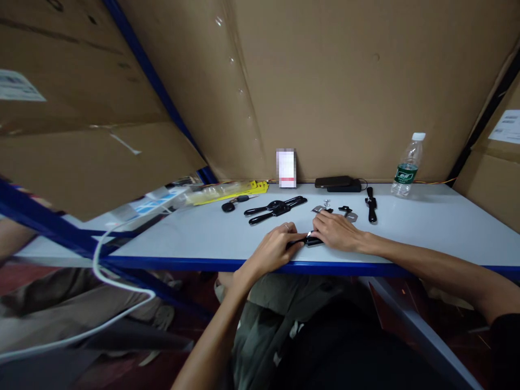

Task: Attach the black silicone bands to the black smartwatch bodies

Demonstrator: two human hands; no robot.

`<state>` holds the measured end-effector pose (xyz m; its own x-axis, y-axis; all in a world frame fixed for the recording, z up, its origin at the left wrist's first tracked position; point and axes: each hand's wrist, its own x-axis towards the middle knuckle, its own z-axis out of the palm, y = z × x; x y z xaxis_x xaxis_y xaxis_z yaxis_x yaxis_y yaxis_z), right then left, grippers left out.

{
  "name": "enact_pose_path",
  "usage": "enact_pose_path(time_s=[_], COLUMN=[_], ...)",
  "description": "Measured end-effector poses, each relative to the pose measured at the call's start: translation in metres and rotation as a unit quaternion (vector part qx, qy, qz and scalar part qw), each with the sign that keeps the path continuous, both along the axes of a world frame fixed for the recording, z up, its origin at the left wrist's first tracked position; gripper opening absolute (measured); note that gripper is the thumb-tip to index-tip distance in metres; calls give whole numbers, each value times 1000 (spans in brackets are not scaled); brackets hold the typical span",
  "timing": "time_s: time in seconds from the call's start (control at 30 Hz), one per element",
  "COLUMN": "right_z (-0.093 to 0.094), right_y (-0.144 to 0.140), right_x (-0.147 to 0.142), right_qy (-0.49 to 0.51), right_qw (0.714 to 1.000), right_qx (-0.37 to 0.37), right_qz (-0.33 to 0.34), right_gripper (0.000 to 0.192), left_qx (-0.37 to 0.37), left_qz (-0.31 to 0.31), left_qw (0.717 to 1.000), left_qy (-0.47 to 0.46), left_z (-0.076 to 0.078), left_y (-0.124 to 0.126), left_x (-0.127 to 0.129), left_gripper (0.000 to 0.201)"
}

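Left hand (pixel 276 246) and right hand (pixel 335 230): each grip closed narrow on small black part (pixel 306 241), resting on table (pixel 426 233).

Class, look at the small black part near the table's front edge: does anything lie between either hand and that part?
Nothing visible does. The left hand and the right hand both already touch the small black part, one at each end. The black straps and metal pieces lie farther back on the table.

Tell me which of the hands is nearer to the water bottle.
Right. The right hand rests on the table nearer the water bottle, which stands at the back right; the left hand lies farther left, beyond the right hand.
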<state>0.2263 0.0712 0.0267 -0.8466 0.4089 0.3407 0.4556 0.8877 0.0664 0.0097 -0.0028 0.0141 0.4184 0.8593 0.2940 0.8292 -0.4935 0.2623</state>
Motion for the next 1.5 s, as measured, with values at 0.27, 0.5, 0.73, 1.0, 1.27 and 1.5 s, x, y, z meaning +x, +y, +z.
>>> enact_pose_path(time_s=[0.27,0.5,0.73,1.0,1.27,1.5], right_z=[3,4,9,7,6,14], right_y=[-13,-15,-17,-11,-9,10], right_x=[-6,-8,-6,0,5,16], right_qy=[-46,-41,-31,5,-6,17], right_qw=[997,996,994,996,995,995], right_qx=[20,-10,-52,-76,-92,-82], right_qz=[-60,-84,-86,-51,-38,-61], right_gripper=[26,26,27,23,37,31], left_qx=[-11,-10,-3,-1,40,60], left_qz=[0,8,5,11,29,46], left_qw=[1000,1000,1000,1000,999,997], left_qy=[-11,-16,-28,-24,-21,-23], left_z=[-3,-7,-9,-8,-13,-15], left_y=[2,4,5,6,10,12], left_x=[-2,-5,-7,-8,-9,-9], left_gripper=[35,36,37,37,36,38])
